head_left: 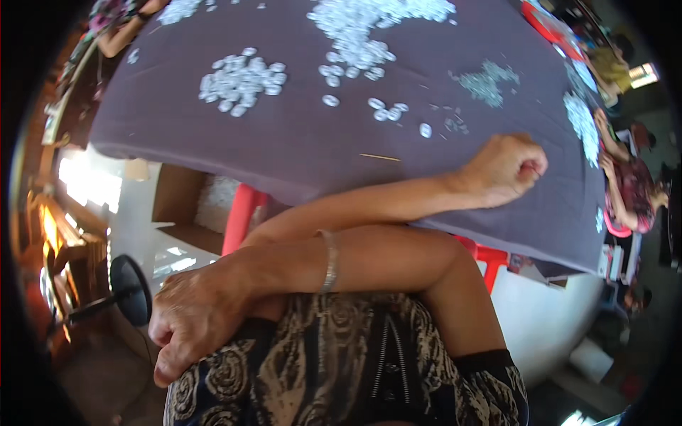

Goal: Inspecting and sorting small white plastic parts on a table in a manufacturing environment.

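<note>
My arms are crossed at the forearms, the right one on top. My left hand (503,170) rests over the table's near edge at the right, closed in a fist with nothing visible in it. Out to the left beside my lap is my right hand (199,319), its fingers curled shut and showing nothing between them. A bracelet (330,261) circles my right wrist. Nearest to my left fist on the cloth are a thin yellow stick (380,157), a single white oval piece (425,130) and a scatter of tiny clear pieces (456,126).
The dark-clothed table (298,142) carries piles of white ovals (241,82) and a heap of small clear pieces (489,84). Other people (632,184) sit along its right side; another person's arm (124,35) shows far left. A cardboard box (186,199) and fan (131,290) stand left.
</note>
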The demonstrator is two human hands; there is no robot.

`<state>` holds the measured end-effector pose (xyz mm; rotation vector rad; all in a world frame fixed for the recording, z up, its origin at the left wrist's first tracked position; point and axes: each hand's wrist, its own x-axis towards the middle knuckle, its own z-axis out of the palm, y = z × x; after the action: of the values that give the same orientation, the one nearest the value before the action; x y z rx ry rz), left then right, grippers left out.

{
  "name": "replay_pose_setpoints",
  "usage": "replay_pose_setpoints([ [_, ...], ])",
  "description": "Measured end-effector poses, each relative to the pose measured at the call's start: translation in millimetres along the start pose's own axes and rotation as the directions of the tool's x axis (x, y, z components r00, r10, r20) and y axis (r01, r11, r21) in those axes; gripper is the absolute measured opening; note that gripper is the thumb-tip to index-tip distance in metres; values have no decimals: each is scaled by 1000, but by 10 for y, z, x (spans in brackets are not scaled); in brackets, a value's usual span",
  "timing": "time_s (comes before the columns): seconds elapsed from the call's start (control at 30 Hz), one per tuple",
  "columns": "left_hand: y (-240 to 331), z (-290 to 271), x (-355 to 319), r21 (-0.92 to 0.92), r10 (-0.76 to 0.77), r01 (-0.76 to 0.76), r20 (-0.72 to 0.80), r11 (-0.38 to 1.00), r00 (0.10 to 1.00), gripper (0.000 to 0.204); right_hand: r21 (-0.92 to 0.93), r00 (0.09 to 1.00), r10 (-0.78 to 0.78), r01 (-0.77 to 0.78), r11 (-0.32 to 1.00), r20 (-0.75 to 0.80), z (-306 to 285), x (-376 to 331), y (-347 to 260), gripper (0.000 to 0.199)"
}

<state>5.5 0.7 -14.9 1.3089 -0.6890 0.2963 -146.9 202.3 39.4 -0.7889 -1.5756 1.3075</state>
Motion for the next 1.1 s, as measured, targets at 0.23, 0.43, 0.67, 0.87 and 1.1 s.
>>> replay_pose_setpoints([
  [0.23,-6,78,-135,-71,-118,124,82,990,990,11,46,1000,3,-3,999,-4,-40,-97,-16,49],
  [0.43,3,58,-167,-67,-189,195,87,979,978,10,37,998,-33,35,999,-46,-64,-181,-52,49],
  [0.67,-75,-454,-149,41,-210,210,10,977,978,4,-87,893,-153,129,988,-424,-98,-374,119,27],
  [0.87,24,-1648,-163,245,-135,188,-220,951,966,4,-180,732,-184,85,980,-656,-268,-1129,-33,18],
  [1.1,215,-2269,-511,325,-243,366,-361,872,900,5,-125,423,68,-411,903,-903,-634,-2105,44,11],
])
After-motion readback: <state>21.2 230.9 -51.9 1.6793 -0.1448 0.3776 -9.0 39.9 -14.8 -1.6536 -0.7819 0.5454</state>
